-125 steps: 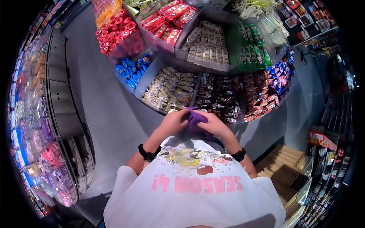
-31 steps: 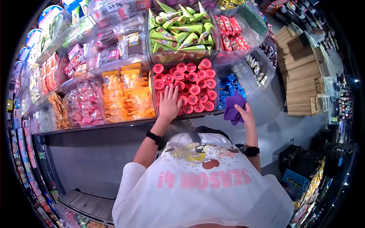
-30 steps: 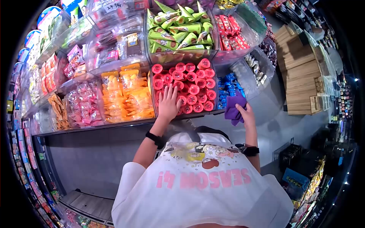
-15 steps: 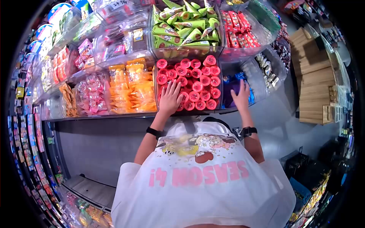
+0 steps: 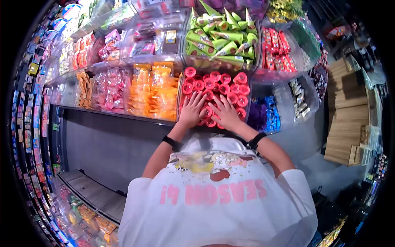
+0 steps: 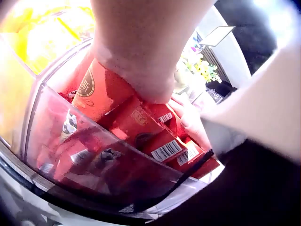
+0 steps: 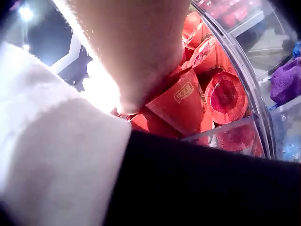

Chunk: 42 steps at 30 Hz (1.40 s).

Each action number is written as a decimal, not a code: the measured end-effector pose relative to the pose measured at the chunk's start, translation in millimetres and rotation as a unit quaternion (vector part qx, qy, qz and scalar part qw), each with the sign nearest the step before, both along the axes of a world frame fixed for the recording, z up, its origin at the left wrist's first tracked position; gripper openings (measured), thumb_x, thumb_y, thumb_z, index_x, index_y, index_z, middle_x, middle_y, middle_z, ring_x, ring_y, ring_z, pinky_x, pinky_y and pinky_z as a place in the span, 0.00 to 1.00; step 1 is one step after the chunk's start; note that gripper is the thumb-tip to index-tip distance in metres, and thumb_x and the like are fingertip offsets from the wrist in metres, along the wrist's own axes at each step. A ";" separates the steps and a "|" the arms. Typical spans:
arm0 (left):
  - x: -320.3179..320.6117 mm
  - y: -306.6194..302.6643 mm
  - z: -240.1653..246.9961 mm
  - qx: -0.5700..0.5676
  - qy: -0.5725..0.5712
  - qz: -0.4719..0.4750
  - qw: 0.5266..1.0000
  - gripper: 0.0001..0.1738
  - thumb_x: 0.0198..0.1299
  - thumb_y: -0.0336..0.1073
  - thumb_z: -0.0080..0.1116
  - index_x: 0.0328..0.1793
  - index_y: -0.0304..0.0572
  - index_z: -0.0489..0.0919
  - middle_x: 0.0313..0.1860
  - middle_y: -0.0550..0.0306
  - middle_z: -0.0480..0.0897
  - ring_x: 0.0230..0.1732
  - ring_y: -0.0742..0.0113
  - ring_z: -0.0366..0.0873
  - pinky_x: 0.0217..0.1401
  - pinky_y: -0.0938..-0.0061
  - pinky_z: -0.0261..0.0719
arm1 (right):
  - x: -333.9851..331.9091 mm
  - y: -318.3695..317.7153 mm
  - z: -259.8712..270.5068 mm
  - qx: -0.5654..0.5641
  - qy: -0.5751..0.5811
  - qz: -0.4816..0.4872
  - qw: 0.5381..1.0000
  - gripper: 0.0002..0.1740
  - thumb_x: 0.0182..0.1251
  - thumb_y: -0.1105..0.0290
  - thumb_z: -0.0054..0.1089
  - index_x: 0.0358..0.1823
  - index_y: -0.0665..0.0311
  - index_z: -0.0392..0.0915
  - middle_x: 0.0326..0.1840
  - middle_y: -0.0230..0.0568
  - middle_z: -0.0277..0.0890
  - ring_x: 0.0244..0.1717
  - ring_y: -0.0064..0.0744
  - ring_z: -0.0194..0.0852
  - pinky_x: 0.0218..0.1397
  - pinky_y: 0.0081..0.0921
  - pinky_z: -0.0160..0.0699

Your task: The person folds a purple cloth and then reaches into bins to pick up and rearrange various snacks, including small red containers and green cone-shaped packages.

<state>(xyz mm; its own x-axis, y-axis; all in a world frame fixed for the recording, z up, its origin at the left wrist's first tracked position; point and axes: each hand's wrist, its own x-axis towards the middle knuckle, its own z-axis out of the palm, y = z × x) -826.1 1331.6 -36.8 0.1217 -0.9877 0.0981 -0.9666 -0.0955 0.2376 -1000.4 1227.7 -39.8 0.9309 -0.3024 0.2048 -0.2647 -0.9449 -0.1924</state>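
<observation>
Straight-fingered and holding nothing, the left hand (image 5: 192,111) and right hand (image 5: 226,114) lie side by side on the red cones (image 5: 215,76). Cones sit directly beneath both, neither hand clearly nearer — most show round ends upward, so their long axes seem to run down into the bin (image 6: 51,110). Purple cloth (image 5: 258,117) lies just past its wall, nearer the right hand.

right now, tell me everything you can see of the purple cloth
The purple cloth looks like soft, matte fabric. It lies crumpled in the clear bin right of the red cones, against the blue packets and seemingly partly over them. Neither the left hand nor the right hand touches it. Its outline is unclear.
</observation>
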 end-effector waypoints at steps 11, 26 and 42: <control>4.2 1.4 -1.8 -0.011 0.009 -0.007 1.000 0.32 0.61 0.50 0.41 0.71 0.51 0.57 0.71 0.54 0.56 0.72 0.56 0.49 0.70 0.54 0.47 | 4.0 6.3 3.2 0.023 0.069 -0.025 0.997 0.35 0.58 0.48 0.51 0.65 0.55 0.61 0.69 0.54 0.48 0.70 0.55 0.39 0.69 0.56 0.40; 10.3 -0.2 6.0 0.051 0.068 -0.037 0.996 0.38 0.56 0.58 0.46 0.72 0.56 0.55 0.72 0.52 0.52 0.73 0.51 0.46 0.70 0.46 0.43 | 8.9 7.9 13.4 0.054 0.153 -0.043 0.986 0.37 0.55 0.49 0.55 0.66 0.55 0.59 0.72 0.56 0.38 0.74 0.53 0.29 0.69 0.57 0.39; 62.2 0.0 55.7 0.024 0.332 -0.114 0.936 0.28 0.54 0.34 0.55 0.63 0.44 0.67 0.59 0.42 0.69 0.57 0.46 0.69 0.57 0.64 0.69 | 9.9 4.0 35.2 0.214 0.085 -0.098 0.968 0.31 0.60 0.52 0.53 0.62 0.58 0.65 0.70 0.52 0.51 0.72 0.49 0.40 0.70 0.50 0.43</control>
